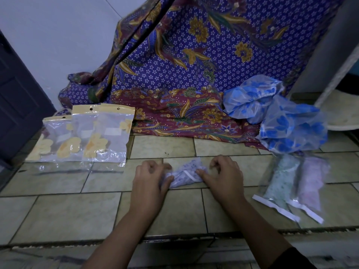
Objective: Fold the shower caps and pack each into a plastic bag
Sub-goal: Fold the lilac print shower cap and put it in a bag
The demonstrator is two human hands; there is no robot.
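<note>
Scanning from the left, note the three empty plastic bags (pixel 93 136) with yellow headers. They lie overlapped on the tiled floor (pixel 58 210), to the far left of your hands.

Your left hand (pixel 150 177) has its fingers curled and pinches the left end of the lilac shower cap bundle (pixel 184 174). The bundle lies on the floor directly between both hands, with its long axis running left to right. A white strip crosses it, so it appears to sit inside a clear bag, though this cannot be confirmed.

Your right hand (pixel 223 173) has its fingers curled likewise and pinches the right end. Neither hand is nearer, as each touches its own end. Any sealing or flattening move should therefore work along that left-right axis, from the ends toward the middle.

Farther right and far, two loose blue-flowered shower caps (pixel 272 113) rest unfolded against the patterned cloth (pixel 184 65). At near right, two packed bags (pixel 291 187) lie side by side, well apart from the right hand.
</note>
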